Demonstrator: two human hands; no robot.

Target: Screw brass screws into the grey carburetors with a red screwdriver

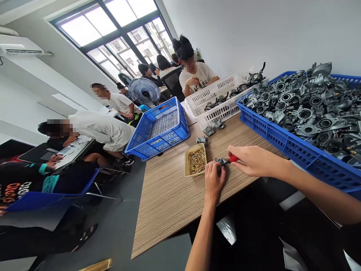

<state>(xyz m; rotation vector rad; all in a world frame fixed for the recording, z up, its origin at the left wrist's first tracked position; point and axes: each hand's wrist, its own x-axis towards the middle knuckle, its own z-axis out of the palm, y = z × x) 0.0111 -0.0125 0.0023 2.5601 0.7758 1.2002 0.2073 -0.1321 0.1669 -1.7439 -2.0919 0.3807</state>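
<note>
My left hand [214,176] is closed around a small metal carburetor body [220,161] low over the wooden table, its fingers covering much of the part. In my right hand [248,160] is a screwdriver with a red handle [233,158]. Its shaft end meets the carburetor, though the tip is hidden. Just left of my left hand stands a cream tray [186,165] of small brass jets [197,161]. Beyond the tray, a loose carburetor [202,140] lies on the table, with two more [209,130] farther back.
A blue crate [270,131] heaped with carburetors stands at right. Behind are a white crate [197,101] holding dark-fitted carburetors and another blue crate [160,145] at the table's [158,210] far left. A co-worker [194,71] sits across; other people work at left near a fan [144,92].
</note>
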